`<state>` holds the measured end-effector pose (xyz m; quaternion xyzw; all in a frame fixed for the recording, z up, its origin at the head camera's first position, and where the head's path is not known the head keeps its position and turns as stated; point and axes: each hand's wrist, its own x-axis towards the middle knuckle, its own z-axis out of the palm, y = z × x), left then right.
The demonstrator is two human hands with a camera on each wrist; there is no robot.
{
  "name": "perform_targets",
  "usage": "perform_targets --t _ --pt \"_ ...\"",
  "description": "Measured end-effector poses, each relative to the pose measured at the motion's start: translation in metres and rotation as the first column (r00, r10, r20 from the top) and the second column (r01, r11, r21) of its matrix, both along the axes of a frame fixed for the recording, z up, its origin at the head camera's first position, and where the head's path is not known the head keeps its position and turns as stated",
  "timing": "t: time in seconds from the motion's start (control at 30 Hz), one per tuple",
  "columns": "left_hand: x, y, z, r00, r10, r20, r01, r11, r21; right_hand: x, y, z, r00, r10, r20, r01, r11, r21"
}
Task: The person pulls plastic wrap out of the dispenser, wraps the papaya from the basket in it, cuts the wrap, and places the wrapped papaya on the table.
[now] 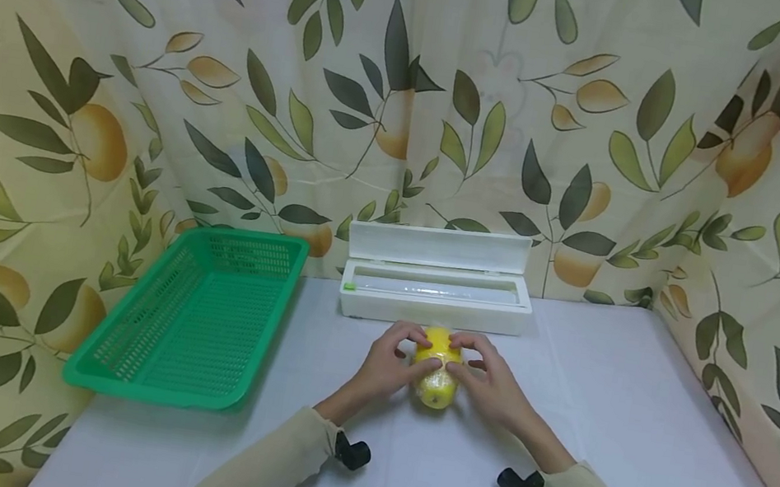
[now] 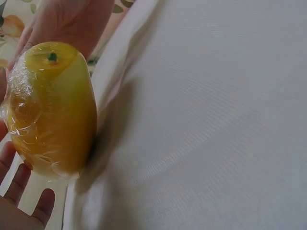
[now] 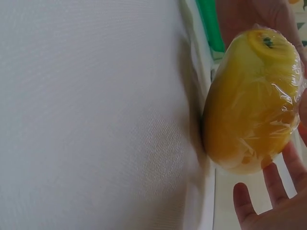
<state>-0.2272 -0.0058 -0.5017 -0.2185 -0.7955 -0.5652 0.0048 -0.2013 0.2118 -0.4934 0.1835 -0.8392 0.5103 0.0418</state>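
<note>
An oblong yellow fruit (image 1: 436,390) lies on the white tabletop, wrapped in shiny clear cling film. Its exact kind is unclear; a small green stem end shows on the fruit (image 2: 57,110) in the left wrist view. From the left side my left hand (image 1: 390,360) holds it, thumb on top and fingers toward its far end. My right hand (image 1: 490,381) grips the opposite side the same way, both thumbs meeting over the film. In the right wrist view creases run across the film on the fruit (image 3: 249,105), and some fingers stand apart from it.
Just behind the hands stands a long white cling film dispenser (image 1: 434,313), its lid (image 1: 438,249) raised and a green slider at its left end. At the left is a green plastic basket (image 1: 152,393). Leaf-patterned curtains (image 1: 467,121) surround the table (image 1: 606,407).
</note>
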Motion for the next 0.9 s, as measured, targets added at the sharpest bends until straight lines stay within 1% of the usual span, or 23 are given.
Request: perform_targets --t 0.1,0.2,0.37,0.43,0.6,0.8,0.9 --pt "-0.0018 0.0012 0.0004 1.000 0.016 0.001 -0.016 1.000 -0.002 -0.0011 -0.0012 -0.0002 1.000 -0.012 0.006 0.012 1.000 0.004" --pt "-0.0037 0.0018 0.0004 1.000 0.011 -0.011 -0.011 1.000 -0.005 -0.0017 -0.0020 0.0002 1.000 -0.020 0.005 0.020 1.000 0.007" --pt "-0.0068 0.0023 0.0001 0.998 -0.004 -0.064 0.004 1.000 0.000 -0.0031 -0.0024 0.0024 1.000 0.001 -0.018 0.000 1.000 0.003" --pt "-0.0073 0.0023 0.0000 0.997 -0.012 -0.072 0.013 1.000 0.011 -0.0037 -0.0024 0.0028 1.000 0.012 -0.026 -0.012 1.000 0.002" --pt "-0.0072 0.0020 0.0003 0.998 -0.034 -0.053 0.037 0.998 0.048 -0.0054 -0.0017 0.0013 0.999 -0.005 -0.043 0.005 1.000 0.007" --pt "-0.0068 -0.0006 -0.0058 0.999 -0.021 -0.031 0.023 0.998 0.056 -0.0032 -0.0052 -0.0009 0.998 -0.046 -0.044 0.047 0.999 0.025" --pt "-0.0068 -0.0002 -0.0070 1.000 -0.021 -0.021 0.022 0.998 0.055 -0.0025 -0.0081 -0.0016 0.996 -0.067 -0.058 0.069 0.997 0.023"
